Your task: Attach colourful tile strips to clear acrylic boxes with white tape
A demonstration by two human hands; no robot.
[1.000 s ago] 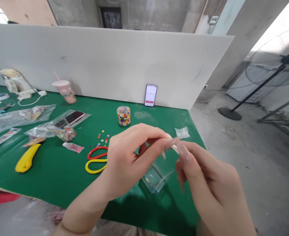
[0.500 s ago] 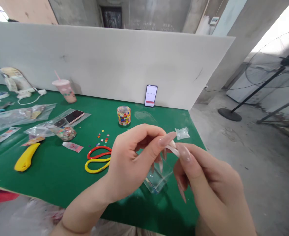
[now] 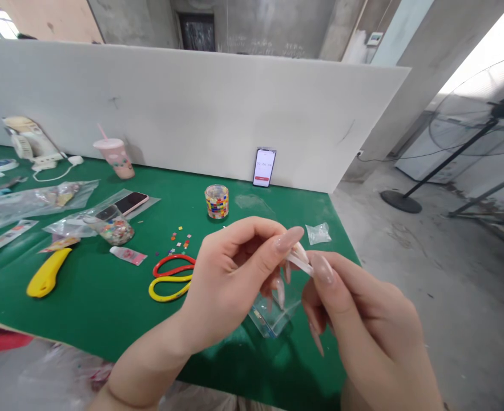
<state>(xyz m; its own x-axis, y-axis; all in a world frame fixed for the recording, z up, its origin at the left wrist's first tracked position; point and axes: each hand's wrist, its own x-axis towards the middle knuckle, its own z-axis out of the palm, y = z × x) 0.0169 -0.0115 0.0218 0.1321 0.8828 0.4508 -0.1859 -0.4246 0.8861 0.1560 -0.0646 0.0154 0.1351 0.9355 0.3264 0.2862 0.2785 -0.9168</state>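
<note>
Between my two hands is a thin white strip [image 3: 299,262], pinched at both ends; its exact kind is hard to make out. The thumb and fingertips of my left hand [image 3: 238,279] close on its left end. My right hand [image 3: 358,308] grips the other end between thumb and forefinger. Beneath them, partly hidden by my left fingers, a clear plastic box [image 3: 273,322] rests on the green table. To the left lie scissors with red and yellow handles [image 3: 172,279], their blades hidden behind my left hand.
Small coloured mosaic tiles [image 3: 181,240] lie scattered near a mosaic-covered cup [image 3: 217,202]. A clear cup of tiles [image 3: 117,228], a small tube [image 3: 128,255] and a yellow-handled tool [image 3: 48,274] are at left. A phone [image 3: 264,167] leans on the white partition [image 3: 192,108]; a small plastic packet [image 3: 318,233] sits right.
Both hands stay almost in place, still pinching the white strip. The left fingertips have shifted slightly, and the view has moved a little.
</note>
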